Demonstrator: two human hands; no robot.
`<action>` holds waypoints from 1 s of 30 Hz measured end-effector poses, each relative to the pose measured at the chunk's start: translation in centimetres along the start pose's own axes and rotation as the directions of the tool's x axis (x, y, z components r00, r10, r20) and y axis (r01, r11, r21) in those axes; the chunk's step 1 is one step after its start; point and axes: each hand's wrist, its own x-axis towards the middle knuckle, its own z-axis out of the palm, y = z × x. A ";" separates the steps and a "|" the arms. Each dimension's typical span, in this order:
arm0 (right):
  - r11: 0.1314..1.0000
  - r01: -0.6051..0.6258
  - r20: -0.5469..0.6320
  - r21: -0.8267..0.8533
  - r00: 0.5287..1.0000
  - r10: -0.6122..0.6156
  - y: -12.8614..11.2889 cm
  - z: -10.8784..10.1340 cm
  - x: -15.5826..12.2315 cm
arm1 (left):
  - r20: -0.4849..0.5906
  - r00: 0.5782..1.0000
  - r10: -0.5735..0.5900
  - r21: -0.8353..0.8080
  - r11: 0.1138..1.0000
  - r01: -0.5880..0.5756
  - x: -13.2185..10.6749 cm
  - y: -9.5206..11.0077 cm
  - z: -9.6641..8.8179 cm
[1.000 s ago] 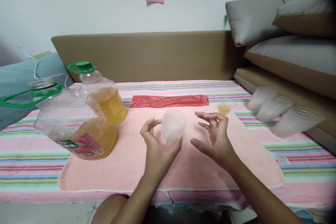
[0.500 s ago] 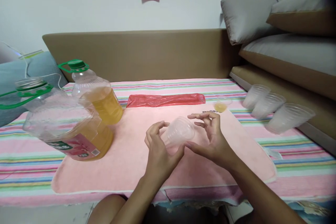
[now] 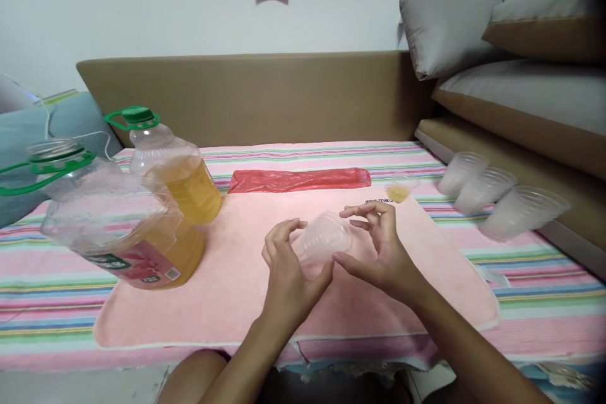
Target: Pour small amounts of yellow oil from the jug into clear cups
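A clear plastic cup [image 3: 326,237] is tilted between my two hands, just above the pink mat [image 3: 227,290]. My left hand [image 3: 293,262] curls around its left side, thumb at the front and fingers behind. On the other side, my right hand [image 3: 374,243] pinches the cup between its thumb and bent fingertips. The exact contact of some fingertips is hard to make out through the clear plastic. Beyond my right hand stands a small cup [image 3: 399,190] with a little yellow liquid.
On the left are an uncapped large jug [image 3: 132,227] and a green-capped jug [image 3: 182,183], both with yellow drink. A red plastic sleeve [image 3: 298,180] lies along the mat's far edge. Three clear cups [image 3: 523,211] lean beside the cushions [image 3: 530,95] at the right.
Almost nothing differs. The cup has turned or shifted very slightly between my fingers, and both hands keep nearly the same place.
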 end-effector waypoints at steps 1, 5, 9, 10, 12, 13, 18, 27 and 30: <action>1.000 0.001 0.001 0.002 1.000 -0.001 0.0 0.0 0.0 | 0.004 1.000 0.000 0.000 1.000 0.000 0.0 0.0 0.0; 1.000 0.000 0.014 0.019 1.000 -0.001 0.0 0.0 0.0 | 0.015 1.000 0.002 0.004 1.000 -0.002 0.0 0.0 -0.1; 0.999 -0.009 0.024 0.035 1.000 0.008 0.1 0.0 0.0 | 0.013 1.000 0.012 0.012 1.000 -0.012 0.0 0.1 -0.1; 0.999 -0.011 0.022 0.038 1.000 0.010 0.1 0.0 0.0 | 0.013 1.000 0.013 0.014 1.000 -0.013 0.0 0.1 0.0; 0.999 -0.011 0.016 0.040 1.000 0.011 0.1 0.0 0.1 | 0.012 1.000 0.013 0.017 1.000 -0.014 0.0 0.0 0.0; 0.999 -0.010 0.015 0.040 1.000 0.010 0.1 0.0 0.1 | 0.012 1.000 0.015 0.018 1.000 -0.016 0.0 0.0 0.0; 0.998 -0.018 0.015 0.053 1.000 0.017 0.2 0.0 0.0 | 0.003 0.998 0.066 0.032 0.997 -0.066 -0.1 -0.3 0.1; 0.988 -0.090 0.010 0.124 0.996 0.090 1.1 0.0 0.1 | 0.035 0.973 0.226 0.110 0.967 -0.229 -0.2 0.0 0.0; 0.986 -0.100 0.009 0.130 0.995 0.100 1.1 0.1 0.1 | 0.054 0.972 0.227 0.117 0.966 -0.232 -0.2 0.1 -0.2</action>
